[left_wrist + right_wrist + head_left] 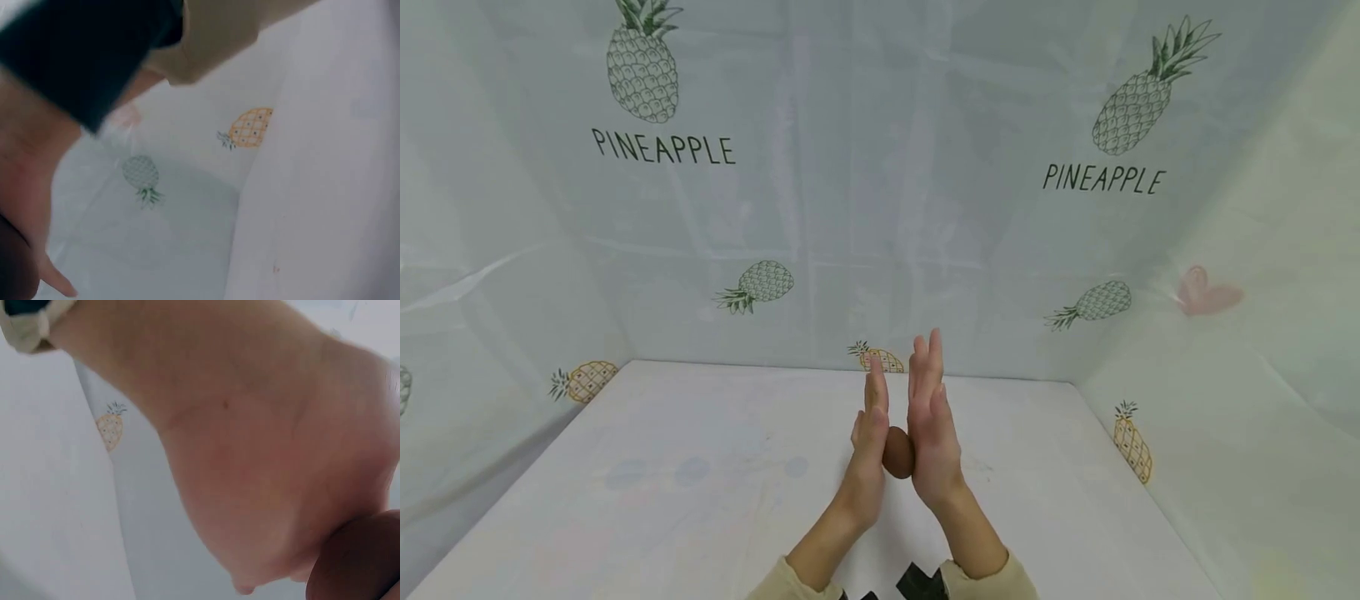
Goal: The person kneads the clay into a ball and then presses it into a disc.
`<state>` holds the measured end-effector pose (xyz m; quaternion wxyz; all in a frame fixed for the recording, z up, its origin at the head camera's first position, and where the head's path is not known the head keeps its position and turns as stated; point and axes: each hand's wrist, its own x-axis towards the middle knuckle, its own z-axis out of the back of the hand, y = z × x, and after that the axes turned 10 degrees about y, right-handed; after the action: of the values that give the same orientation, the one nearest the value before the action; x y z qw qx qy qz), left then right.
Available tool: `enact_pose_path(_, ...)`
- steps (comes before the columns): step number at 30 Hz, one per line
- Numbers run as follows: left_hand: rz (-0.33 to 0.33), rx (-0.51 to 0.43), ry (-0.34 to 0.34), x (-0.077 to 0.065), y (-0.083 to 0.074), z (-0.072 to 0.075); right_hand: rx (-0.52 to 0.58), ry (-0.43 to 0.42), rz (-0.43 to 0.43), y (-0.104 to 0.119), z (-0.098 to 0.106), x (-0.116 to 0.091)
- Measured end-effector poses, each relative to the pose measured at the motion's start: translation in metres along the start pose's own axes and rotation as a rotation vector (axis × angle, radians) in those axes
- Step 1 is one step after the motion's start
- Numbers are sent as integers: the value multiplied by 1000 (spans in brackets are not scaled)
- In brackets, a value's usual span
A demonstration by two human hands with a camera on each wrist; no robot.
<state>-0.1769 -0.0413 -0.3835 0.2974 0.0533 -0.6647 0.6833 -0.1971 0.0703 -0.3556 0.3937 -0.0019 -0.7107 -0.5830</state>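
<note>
Between my two upright palms sits a smooth brown egg-shaped lump (898, 452), near the heels of both hands. My left hand (870, 442) stands on its left side with fingers straight and pointing up and away. On the other side is my right hand (931, 433), its fingers also straight. The palms face each other, apart at the fingertips, and press the lump from both sides. Part of the brown lump (359, 562) shows large at the lower right corner of the right wrist view, against a palm. In the left wrist view only its dark edge appears at lower left.
A white table (700, 533) lies under the hands. Pale sheeting (880, 208) printed with pineapples hangs behind it and along both sides. Beige sleeves (1000, 579) cover the forearms, with a black device (921, 581) at the right cuff.
</note>
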Motion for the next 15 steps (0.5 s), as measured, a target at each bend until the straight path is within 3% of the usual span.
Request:
enact_pose_path(5,-44,31,21,-2,-9,1,50,-4,-42,-9,4,1)
enact_pose_path(10,-41,26,-38,-1,-12,11,59,62,-84,-15,-8,-1)
enact_pose_path(15,-8,-38,-92,5,-7,23,42,124,-48,-8,-20,-3)
